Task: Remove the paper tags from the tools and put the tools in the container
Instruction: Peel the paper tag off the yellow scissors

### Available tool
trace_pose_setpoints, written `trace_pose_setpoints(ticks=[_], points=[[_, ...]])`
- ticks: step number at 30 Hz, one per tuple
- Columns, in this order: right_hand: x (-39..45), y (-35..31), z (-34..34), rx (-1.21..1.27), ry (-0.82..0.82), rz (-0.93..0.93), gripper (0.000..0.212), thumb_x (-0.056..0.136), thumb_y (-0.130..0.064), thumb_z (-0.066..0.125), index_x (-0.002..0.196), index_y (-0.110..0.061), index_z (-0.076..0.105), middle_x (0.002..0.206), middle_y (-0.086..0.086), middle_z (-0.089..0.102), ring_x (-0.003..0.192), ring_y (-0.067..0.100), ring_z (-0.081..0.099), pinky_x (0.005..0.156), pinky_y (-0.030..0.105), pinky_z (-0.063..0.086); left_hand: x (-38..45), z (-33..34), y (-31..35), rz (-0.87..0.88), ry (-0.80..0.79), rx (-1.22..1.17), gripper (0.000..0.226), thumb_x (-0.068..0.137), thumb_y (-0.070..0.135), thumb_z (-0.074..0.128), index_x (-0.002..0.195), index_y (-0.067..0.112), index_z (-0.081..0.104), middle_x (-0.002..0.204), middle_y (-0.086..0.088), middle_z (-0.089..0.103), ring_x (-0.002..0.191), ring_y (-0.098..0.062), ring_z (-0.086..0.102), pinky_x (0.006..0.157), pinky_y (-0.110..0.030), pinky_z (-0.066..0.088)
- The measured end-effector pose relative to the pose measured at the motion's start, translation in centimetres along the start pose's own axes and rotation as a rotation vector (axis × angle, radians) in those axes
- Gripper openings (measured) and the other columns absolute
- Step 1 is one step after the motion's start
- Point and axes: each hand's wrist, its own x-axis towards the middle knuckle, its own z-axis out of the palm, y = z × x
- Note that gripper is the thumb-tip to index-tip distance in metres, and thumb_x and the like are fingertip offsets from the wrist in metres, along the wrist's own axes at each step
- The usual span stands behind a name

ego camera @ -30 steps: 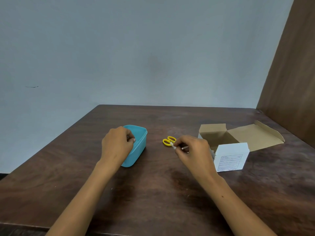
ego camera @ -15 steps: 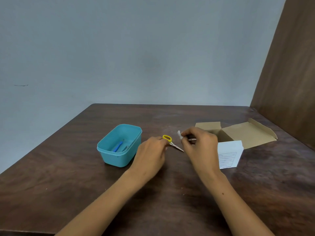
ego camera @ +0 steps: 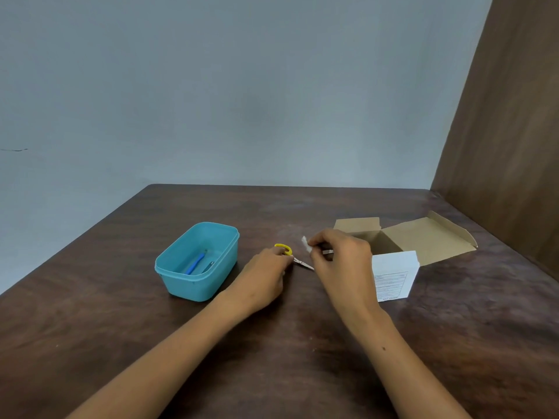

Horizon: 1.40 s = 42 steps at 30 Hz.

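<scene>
Pinching a small white paper tag point(ego camera: 306, 244) between thumb and fingertips, the right hand point(ego camera: 340, 261) holds it just above and to the right of the scissors point(ego camera: 295, 257); a second ago that hand was still working at the tool on the table. The left hand point(ego camera: 266, 273), which a second ago was at the teal container point(ego camera: 198, 261), now grips the yellow handle, blades pointing right over the table point(ego camera: 121, 328). My judgement: the tag is off or nearly so, and the scissors go into the container next, joining the blue tool point(ego camera: 193, 264) inside. An open cardboard box point(ego camera: 402, 237) sits to the right
</scene>
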Motion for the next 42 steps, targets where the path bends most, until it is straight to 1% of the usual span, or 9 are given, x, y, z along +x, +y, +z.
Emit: trace_pose_setpoints(ticks=[7,11,16,20,25,31,36,39,42], points=[[-0.1,0.0,-0.1,-0.011,-0.021,-0.025,0.009,0.083,-0.007,0.069,0.078,-0.014,0.07,0.074,-0.003,0.069,0.067,0.013,0.063,0.061,0.036,0.053,-1.6,-1.7,1.3,-0.159,0.058,-0.01,0.025,0.086,0.003,0.056,0.107,0.012,0.066,0.109,-0.006,0.06,0.1,-0.025,0.058,0.079,-0.031,0.045],[-0.2,-0.2,-0.1,-0.014,-0.046,-0.015,0.008,0.083,-0.008,0.07,0.079,-0.015,0.071,0.078,-0.005,0.07,0.07,0.008,0.063,0.064,0.029,0.055,-2.9,-2.4,1.2,-0.123,0.177,-0.01,0.026,0.081,0.024,0.069,0.106,0.024,0.069,0.104,0.004,0.067,0.101,-0.018,0.056,0.074,-0.027,0.043],[-0.3,-0.4,-0.1,-0.001,-0.046,-0.011,0.01,0.083,-0.007,0.07,0.079,-0.016,0.072,0.079,-0.006,0.07,0.07,0.005,0.062,0.064,0.02,0.052,-3.0,-2.2,0.7,-0.089,0.075,-0.137,0.028,0.083,0.022,0.068,0.11,0.026,0.069,0.145,-0.005,0.045,0.13,-0.021,0.045,0.1,-0.034,0.042],[-0.3,-0.5,-0.1,0.01,-0.028,-0.003,0.009,0.083,-0.004,0.069,0.083,-0.012,0.075,0.079,-0.003,0.071,0.07,0.008,0.063,0.064,0.024,0.054,-3.2,-2.1,0.4,-0.083,0.04,-0.2,0.03,0.084,0.022,0.067,0.114,0.025,0.068,0.124,-0.001,0.064,0.116,-0.015,0.057,0.097,-0.03,0.047],[-0.3,-0.7,-0.3,0.061,-0.014,0.028,0.007,0.083,-0.009,0.069,0.085,-0.009,0.075,0.081,0.001,0.071,0.071,0.009,0.064,0.065,0.022,0.054,-3.4,-2.8,-0.5,-0.1,-0.053,-0.31,0.039,0.075,0.025,0.077,0.113,0.021,0.069,0.121,0.0,0.066,0.102,-0.013,0.063,0.09,-0.03,0.052],[-0.3,-0.6,-0.4,0.077,-0.044,0.036,0.006,0.078,-0.011,0.076,0.083,-0.012,0.074,0.08,-0.002,0.071,0.072,0.006,0.065,0.067,0.022,0.056,-3.7,-2.1,0.2,-0.121,0.043,-0.276,0.032,0.083,0.027,0.069,0.115,0.02,0.067,0.114,0.0,0.065,0.097,-0.012,0.059,0.083,-0.024,0.05],[-0.3,-0.7,-0.7,0.068,0.071,-0.021,0.009,0.078,-0.006,0.074,0.08,-0.012,0.07,0.078,-0.002,0.071,0.07,0.009,0.066,0.064,0.025,0.055,-4.3,-2.3,0.4,-0.233,0.204,-0.776,0.022,0.081,0.022,0.072,0.102,0.02,0.072,0.097,0.004,0.072,0.09,-0.005,0.065,0.076,-0.014,0.051],[-0.2,-0.7,-0.7,0.069,0.104,-0.038,0.012,0.078,-0.001,0.072,0.083,-0.012,0.068,0.081,-0.001,0.07,0.072,0.01,0.065,0.065,0.023,0.053,-4.4,-2.8,1.0,-0.323,0.102,-1.401,0.028,0.079,0.015,0.07,0.106,0.012,0.07,0.104,-0.011,0.072,0.099,-0.018,0.066,0.083,-0.024,0.055],[-0.2,-0.6,-0.6,0.035,0.086,-0.064,0.012,0.079,-0.001,0.072,0.086,-0.011,0.069,0.084,0.001,0.069,0.073,0.012,0.065,0.065,0.02,0.052,-4.4,-3.3,1.2,-0.336,0.024,-1.756,0.04,0.075,0.014,0.064,0.114,0.005,0.065,0.11,-0.019,0.069,0.101,-0.029,0.067,0.087,-0.03,0.055]])
